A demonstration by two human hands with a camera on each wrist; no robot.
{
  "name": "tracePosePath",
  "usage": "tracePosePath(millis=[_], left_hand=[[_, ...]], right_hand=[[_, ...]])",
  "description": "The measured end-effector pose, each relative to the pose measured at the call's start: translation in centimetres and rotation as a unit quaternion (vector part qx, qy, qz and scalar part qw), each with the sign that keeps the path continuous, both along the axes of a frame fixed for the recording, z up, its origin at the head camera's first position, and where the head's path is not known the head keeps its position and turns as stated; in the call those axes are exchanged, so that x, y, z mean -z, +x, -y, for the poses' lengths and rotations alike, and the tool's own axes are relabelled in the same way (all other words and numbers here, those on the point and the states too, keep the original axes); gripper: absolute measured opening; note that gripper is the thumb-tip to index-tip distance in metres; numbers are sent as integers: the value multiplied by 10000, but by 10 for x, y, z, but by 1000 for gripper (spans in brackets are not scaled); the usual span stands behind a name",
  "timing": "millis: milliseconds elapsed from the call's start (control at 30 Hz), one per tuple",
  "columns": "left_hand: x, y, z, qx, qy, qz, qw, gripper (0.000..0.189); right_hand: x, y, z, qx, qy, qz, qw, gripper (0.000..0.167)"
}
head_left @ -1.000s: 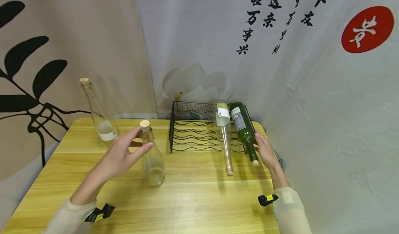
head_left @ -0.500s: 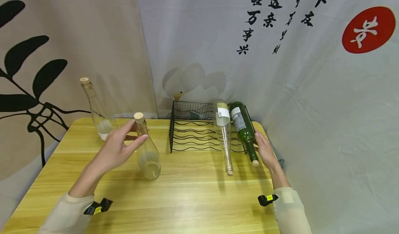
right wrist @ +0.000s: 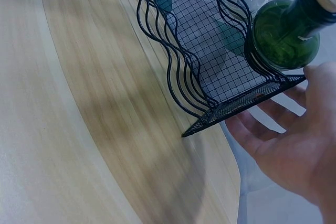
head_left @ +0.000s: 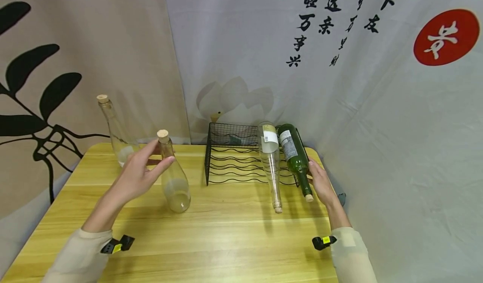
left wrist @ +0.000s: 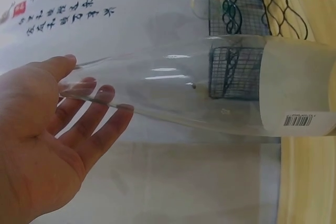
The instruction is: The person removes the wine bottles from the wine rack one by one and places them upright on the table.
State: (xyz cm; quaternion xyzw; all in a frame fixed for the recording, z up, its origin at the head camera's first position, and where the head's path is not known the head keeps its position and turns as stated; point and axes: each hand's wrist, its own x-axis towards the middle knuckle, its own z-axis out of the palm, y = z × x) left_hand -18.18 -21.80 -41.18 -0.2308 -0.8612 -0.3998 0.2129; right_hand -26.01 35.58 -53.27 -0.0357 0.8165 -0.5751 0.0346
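Observation:
My left hand (head_left: 133,172) holds a clear glass bottle (head_left: 175,186) by its neck, thumb on one side and fingers on the other. The bottle is nearly upright, with a cork on top; whether its base touches the table I cannot tell. In the left wrist view a barcode label (left wrist: 299,121) shows low on the bottle. My right hand (head_left: 322,184) is at the right side of a black wire rack (head_left: 234,180), its fingers against the outer side panel in the right wrist view. A green bottle (head_left: 296,161) and a clear bottle (head_left: 271,167) lie side by side on the rack.
Another corked clear bottle (head_left: 118,136) stands at the back left of the wooden table (head_left: 226,241), partly behind my left hand. A printed cloth (head_left: 234,44) hangs behind the table. The right table edge runs close by my right hand.
My left hand has moved left and away from me, and the clear bottle has moved with it. My right hand, the rack and its two bottles have stayed where they were.

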Motion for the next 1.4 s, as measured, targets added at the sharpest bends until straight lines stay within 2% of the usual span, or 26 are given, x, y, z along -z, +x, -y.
tracePosePath(millis=[367,733,1100,1400], left_hand=[[-1,-8,6,-189,-19,110,9998,23],[0,-20,15,-460,-74,269,9986,23],[-1,-31,23,-482,52,298,9984,23],[-3,-37,30,-584,75,721,9957,28]], right_hand=[[-1,1,0,12,179,-8,9998,66],[1,-1,0,59,104,25,9999,68],[0,0,-1,42,127,-30,9999,66],[0,1,-1,15,133,-42,9999,66]])
